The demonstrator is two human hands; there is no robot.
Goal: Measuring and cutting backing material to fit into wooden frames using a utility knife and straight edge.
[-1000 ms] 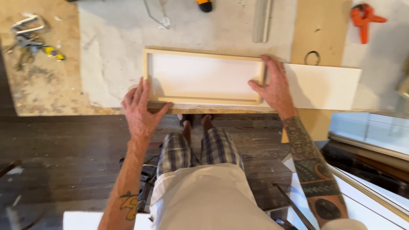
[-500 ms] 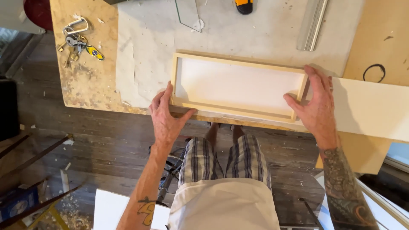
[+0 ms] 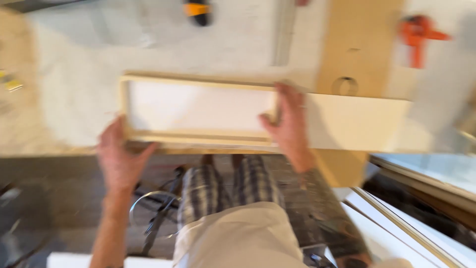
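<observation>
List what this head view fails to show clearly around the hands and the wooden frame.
- Wooden frame: motion blur hides its corner joints.
- Left hand: fingertips sit under the frame's near edge, so the grip is unclear.
- Right hand: blurred at the frame's end.
- Orange clamp: smeared.
- Yellow tool: cut off by the top edge.

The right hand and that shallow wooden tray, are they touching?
Touching. The head view, though blurred, shows the right hand wrapped over the right end of the wooden tray, thumb on its rim.
</observation>
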